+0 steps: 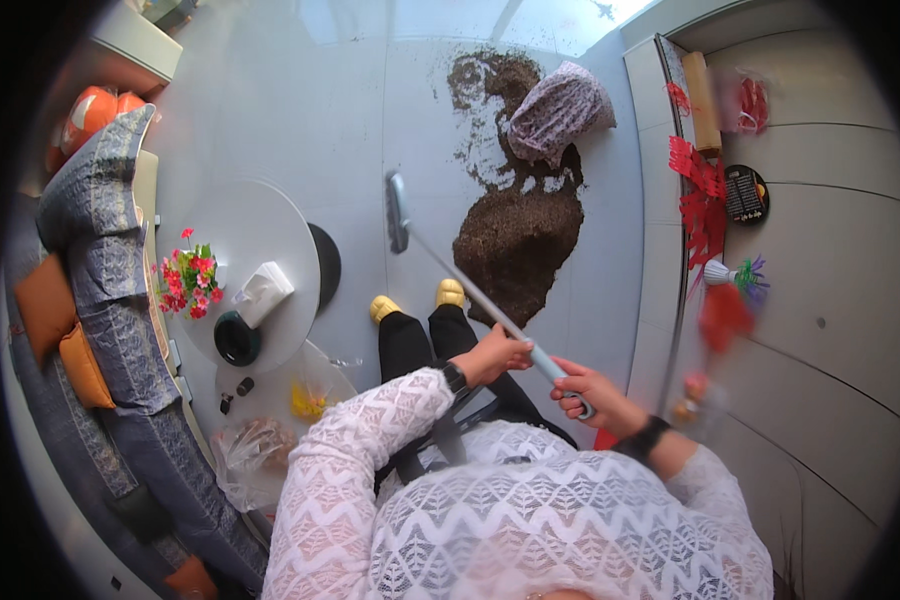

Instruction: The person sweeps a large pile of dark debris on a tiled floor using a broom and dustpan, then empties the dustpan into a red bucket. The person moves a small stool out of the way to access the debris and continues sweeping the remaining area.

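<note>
Both of my hands grip the long handle of a broom [454, 271]. My left hand [493, 355] is around the pole, and my right hand [594, 394] closes on the grip near its top end. The broom head [397, 213] rests on or just over the pale floor, left of the dirt. A thick heap of dark brown soil [523, 240] lies on the floor ahead of me to the right. Thinner soil [495, 79] is scattered beyond it. A patterned fabric sack [562, 112] slumps on its side at the heap's far end, some soil around its edge.
At left stands a round white table [277, 217] with pink flowers [190, 277], a tissue box [264, 292] and a dark round bowl [237, 337]. A covered sofa [105, 247] runs along the left. On the right, a low cabinet [660, 262] holds red paper decorations [699, 195].
</note>
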### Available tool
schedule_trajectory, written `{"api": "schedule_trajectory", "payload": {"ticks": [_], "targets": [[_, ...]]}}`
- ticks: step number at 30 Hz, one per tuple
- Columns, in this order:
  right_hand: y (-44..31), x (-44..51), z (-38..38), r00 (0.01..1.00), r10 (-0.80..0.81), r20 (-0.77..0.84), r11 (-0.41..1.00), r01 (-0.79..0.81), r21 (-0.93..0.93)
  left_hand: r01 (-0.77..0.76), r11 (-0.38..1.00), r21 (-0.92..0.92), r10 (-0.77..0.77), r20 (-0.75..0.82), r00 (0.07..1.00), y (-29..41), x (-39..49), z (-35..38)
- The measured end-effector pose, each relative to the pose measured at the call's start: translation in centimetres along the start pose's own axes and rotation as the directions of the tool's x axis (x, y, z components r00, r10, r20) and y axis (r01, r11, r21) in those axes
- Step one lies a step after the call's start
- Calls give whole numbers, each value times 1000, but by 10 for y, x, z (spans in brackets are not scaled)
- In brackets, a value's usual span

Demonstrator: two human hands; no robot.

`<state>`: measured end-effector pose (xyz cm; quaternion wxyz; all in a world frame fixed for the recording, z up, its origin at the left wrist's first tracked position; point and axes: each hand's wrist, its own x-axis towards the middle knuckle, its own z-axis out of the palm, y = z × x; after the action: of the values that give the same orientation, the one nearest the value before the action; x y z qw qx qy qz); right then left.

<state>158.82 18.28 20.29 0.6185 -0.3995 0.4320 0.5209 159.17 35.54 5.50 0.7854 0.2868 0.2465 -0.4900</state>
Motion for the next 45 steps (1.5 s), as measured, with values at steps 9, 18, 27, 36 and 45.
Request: {"api": "schedule_trajectory", "payload": {"ticks": [9,18,27,36,45], "targets": [[15,48,-27,1000,9,15,995,-11,102,-7,999,42,12,-128,992,-42,53,-27],[-9,-10,-63,991,-101,91,979,83,188,80,993,87,-89,100,991,6,64,53],[-74,29,-5,939,-99,331,994,82,65,-247,969,2,243,-180,953,71,24,8],[-150,117,127,938,46,345,988,9,-156,-565,822,-71,498,-393,773,140,-9,-95],[-177,208,198,955,132,266,984,-95,-149,-571,812,-123,457,-475,752,186,-5,-174]]}}
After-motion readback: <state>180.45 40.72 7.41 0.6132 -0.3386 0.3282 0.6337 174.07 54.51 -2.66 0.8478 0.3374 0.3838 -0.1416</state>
